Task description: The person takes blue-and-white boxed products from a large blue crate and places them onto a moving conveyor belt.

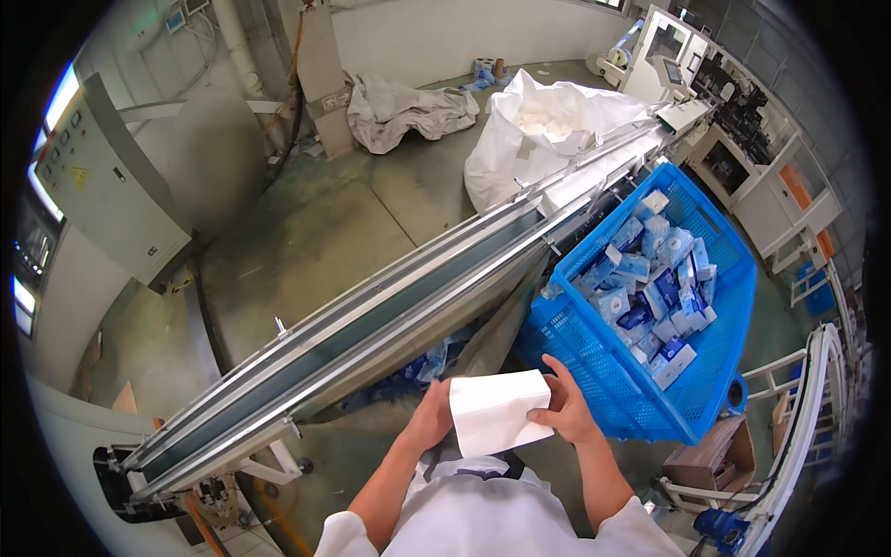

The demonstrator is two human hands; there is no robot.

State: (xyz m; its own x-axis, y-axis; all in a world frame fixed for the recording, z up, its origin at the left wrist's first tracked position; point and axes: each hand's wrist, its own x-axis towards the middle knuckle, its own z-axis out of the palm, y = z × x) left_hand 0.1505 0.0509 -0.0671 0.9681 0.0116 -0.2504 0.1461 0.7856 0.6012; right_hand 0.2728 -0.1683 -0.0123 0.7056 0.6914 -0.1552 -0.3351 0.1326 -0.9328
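Between my two hands, in front of my white-clothed body, is a white folded stack of tissue paper [494, 416]. My left hand [431, 416] holds its left side, with the fingertips mostly hidden behind it. On the other side my right hand [568, 410] pinches the right edge, thumb on top and fingers spread behind. Just beyond my right hand stands a blue plastic crate [594, 404], heaped with small blue-and-white tissue packs [657, 278].
A long conveyor [371, 325] runs diagonally from lower left to upper right. Past it stands a large white sack [497, 158] with white pieces inside. A grey control cabinet [111, 186] is at left, a machine [742, 139] at upper right, and a curved white frame [807, 427] at right.
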